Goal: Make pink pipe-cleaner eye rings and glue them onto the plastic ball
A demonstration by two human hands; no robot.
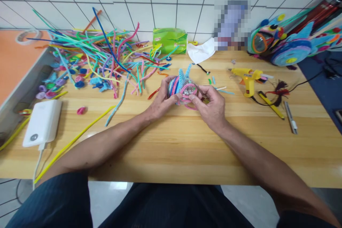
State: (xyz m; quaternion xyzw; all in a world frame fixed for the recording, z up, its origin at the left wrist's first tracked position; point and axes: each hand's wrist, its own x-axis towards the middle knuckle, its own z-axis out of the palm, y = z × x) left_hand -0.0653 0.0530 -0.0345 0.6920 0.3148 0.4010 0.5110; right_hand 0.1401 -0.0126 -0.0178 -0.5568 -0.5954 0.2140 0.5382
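Observation:
Both hands hold a small craft figure [175, 84] above the middle of the wooden table. Its body is wound with blue, pink and purple pipe cleaners, and two light blue fuzzy points stick up from it. A clear round end ringed by a pink pipe cleaner [190, 87] faces me. My left hand [165, 97] wraps the figure's left side, its thumb on the lower edge of the ring. My right hand [212, 103] pinches the ring's right side between thumb and fingers. The fingers behind the figure are partly hidden.
Loose pipe cleaners [93, 50] heap at the back left, near a white power bank [42, 123]. A green tissue pack [170, 40] stands by the wall. Rightward lie a yellow glue gun [249, 78], a yellow cutter [271, 105], a grey cutter [290, 117] and finished craft figures [292, 51].

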